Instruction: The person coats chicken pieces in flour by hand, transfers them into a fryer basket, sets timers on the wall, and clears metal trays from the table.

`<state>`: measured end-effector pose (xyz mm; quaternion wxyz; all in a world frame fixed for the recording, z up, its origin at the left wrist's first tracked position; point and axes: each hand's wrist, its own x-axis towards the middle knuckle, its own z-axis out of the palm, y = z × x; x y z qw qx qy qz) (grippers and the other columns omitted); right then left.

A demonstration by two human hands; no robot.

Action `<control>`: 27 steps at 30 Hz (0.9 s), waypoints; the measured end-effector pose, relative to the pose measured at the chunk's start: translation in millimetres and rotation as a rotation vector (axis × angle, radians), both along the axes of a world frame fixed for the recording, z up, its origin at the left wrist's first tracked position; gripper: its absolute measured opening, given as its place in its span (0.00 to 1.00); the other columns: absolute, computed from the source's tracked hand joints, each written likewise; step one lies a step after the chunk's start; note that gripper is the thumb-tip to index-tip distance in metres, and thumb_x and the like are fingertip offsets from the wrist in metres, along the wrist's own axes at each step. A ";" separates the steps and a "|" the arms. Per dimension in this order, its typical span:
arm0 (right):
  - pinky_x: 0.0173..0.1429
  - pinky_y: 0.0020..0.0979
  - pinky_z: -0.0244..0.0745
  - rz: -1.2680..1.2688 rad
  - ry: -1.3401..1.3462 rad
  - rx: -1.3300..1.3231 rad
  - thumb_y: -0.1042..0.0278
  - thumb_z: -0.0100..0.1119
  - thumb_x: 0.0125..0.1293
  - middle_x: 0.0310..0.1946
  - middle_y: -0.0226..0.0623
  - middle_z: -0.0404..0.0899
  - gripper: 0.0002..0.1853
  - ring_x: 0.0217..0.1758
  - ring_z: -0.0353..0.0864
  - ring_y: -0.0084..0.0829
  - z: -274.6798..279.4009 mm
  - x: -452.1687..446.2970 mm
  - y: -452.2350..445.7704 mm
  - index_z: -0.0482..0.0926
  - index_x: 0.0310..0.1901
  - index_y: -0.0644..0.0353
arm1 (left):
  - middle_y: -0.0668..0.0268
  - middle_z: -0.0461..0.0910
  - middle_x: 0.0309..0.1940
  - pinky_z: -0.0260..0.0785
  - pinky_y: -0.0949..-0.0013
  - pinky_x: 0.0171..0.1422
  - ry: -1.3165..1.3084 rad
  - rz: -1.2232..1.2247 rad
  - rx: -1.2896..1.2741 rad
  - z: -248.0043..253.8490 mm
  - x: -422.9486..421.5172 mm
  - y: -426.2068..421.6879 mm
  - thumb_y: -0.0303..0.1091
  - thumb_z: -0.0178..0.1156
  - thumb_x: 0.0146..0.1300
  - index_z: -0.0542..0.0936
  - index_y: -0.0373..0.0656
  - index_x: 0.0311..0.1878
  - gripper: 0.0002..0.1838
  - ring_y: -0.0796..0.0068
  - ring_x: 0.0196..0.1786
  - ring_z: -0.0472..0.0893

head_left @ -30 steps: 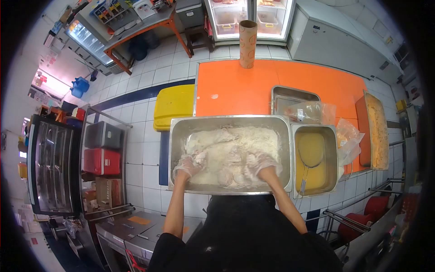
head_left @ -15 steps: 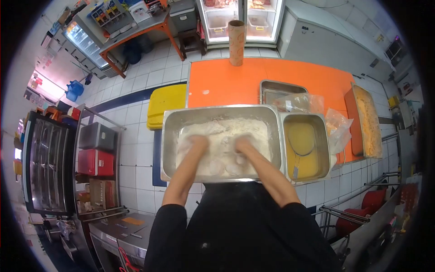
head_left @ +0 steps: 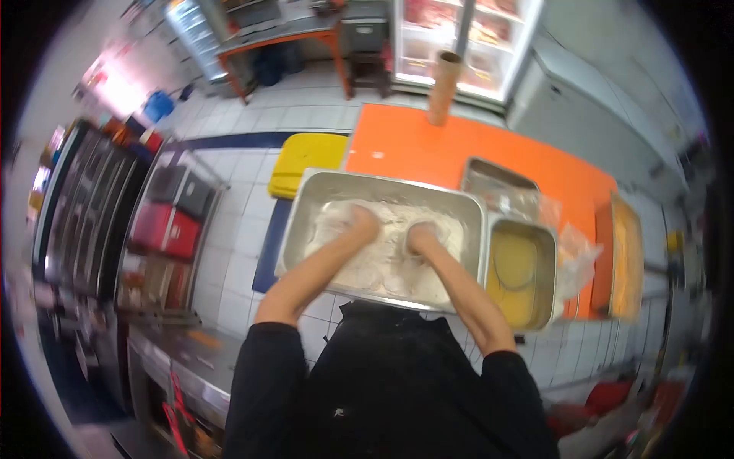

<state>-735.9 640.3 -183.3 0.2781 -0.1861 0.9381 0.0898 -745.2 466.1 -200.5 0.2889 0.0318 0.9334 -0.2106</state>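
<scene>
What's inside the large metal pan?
White powder, plus the left hand and right hand, both blurred. Anything buried in the powder or beneath the hands is covered.

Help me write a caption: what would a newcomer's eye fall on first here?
Probably the bright orange tabletop, above and right of centre. Nearer, the left hand and right hand, both blurred, reach into a large metal pan of white powder. Just right of that, a smaller pan holds yellow liquid.

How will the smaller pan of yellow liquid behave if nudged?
The smaller pan looks metal, so probably stiff. Its yellow liquid may slosh and likely makes it heavy. Pushed left, it would probably bump the large pan close beside it.
</scene>
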 end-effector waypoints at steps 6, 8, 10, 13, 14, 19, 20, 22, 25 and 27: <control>0.54 0.41 0.76 0.263 0.043 -0.117 0.55 0.61 0.55 0.43 0.49 0.84 0.17 0.48 0.83 0.45 -70.4 -14.7 33.7 0.86 0.39 0.59 | 0.61 0.83 0.52 0.69 0.44 0.58 -0.021 0.011 0.270 -23.7 8.1 -0.3 0.49 0.69 0.50 0.85 0.50 0.51 0.25 0.59 0.57 0.79; 0.58 0.40 0.73 0.272 0.045 -0.095 0.59 0.56 0.61 0.48 0.48 0.82 0.16 0.52 0.81 0.45 -47.4 -9.1 58.1 0.84 0.44 0.60 | 0.62 0.84 0.50 0.71 0.48 0.56 -0.088 0.193 0.327 64.4 23.9 -26.1 0.53 0.69 0.50 0.85 0.51 0.50 0.25 0.61 0.55 0.81; 0.58 0.40 0.72 0.206 0.123 -0.202 0.59 0.56 0.61 0.48 0.48 0.82 0.16 0.53 0.81 0.45 -10.3 -11.5 41.6 0.83 0.44 0.60 | 0.62 0.85 0.45 0.74 0.57 0.52 -0.226 0.298 0.581 116.4 49.8 -72.4 0.60 0.67 0.51 0.85 0.49 0.49 0.28 0.63 0.47 0.83; 0.59 0.41 0.72 0.186 0.231 -0.512 0.59 0.55 0.62 0.49 0.49 0.81 0.16 0.53 0.80 0.45 45.6 -2.0 -30.9 0.83 0.45 0.60 | 0.62 0.86 0.40 0.76 0.65 0.48 -0.074 0.536 0.772 236.8 134.1 -133.3 0.65 0.63 0.53 0.85 0.47 0.49 0.32 0.65 0.41 0.84; 0.59 0.41 0.71 0.212 0.239 -0.619 0.59 0.54 0.62 0.49 0.49 0.81 0.16 0.53 0.80 0.45 63.0 5.7 -59.9 0.83 0.46 0.60 | 0.61 0.86 0.39 0.76 0.64 0.46 -0.026 0.578 0.805 249.6 150.2 -154.9 0.65 0.63 0.53 0.85 0.46 0.48 0.32 0.65 0.40 0.84; 0.60 0.41 0.70 0.443 0.128 -1.029 0.59 0.53 0.63 0.51 0.49 0.80 0.17 0.54 0.78 0.46 133.9 86.8 -195.9 0.82 0.47 0.59 | 0.55 0.85 0.35 0.75 0.60 0.40 0.306 0.650 0.759 306.4 280.9 -251.5 0.62 0.61 0.53 0.85 0.48 0.42 0.27 0.59 0.37 0.84; 0.60 0.41 0.70 0.496 0.088 -1.092 0.59 0.53 0.64 0.51 0.49 0.80 0.17 0.55 0.78 0.46 146.8 108.4 -221.4 0.81 0.47 0.59 | 0.55 0.84 0.35 0.75 0.59 0.39 0.390 0.623 0.605 329.0 319.3 -261.7 0.59 0.60 0.54 0.86 0.48 0.40 0.24 0.58 0.37 0.83; 0.60 0.42 0.70 0.610 -0.004 -1.193 0.59 0.52 0.64 0.52 0.50 0.79 0.17 0.55 0.78 0.46 171.5 158.4 -270.4 0.81 0.48 0.59 | 0.57 0.85 0.36 0.74 0.57 0.39 0.439 0.763 0.371 385.3 399.9 -270.8 0.57 0.59 0.54 0.86 0.50 0.41 0.22 0.56 0.38 0.83; 0.61 0.42 0.69 0.779 -0.153 -1.304 0.59 0.51 0.65 0.52 0.50 0.78 0.17 0.56 0.77 0.47 203.8 246.5 -342.4 0.80 0.49 0.59 | 0.61 0.85 0.41 0.76 0.57 0.46 0.531 0.924 0.300 416.8 520.1 -301.9 0.60 0.58 0.56 0.85 0.58 0.47 0.23 0.57 0.43 0.83; 0.61 0.42 0.68 0.893 -0.260 -1.366 0.59 0.51 0.65 0.53 0.50 0.78 0.17 0.56 0.77 0.47 224.8 310.9 -386.0 0.80 0.50 0.59 | 0.63 0.85 0.36 0.74 0.60 0.41 0.703 0.972 0.276 414.9 602.0 -332.4 0.53 0.65 0.51 0.86 0.52 0.44 0.21 0.65 0.37 0.83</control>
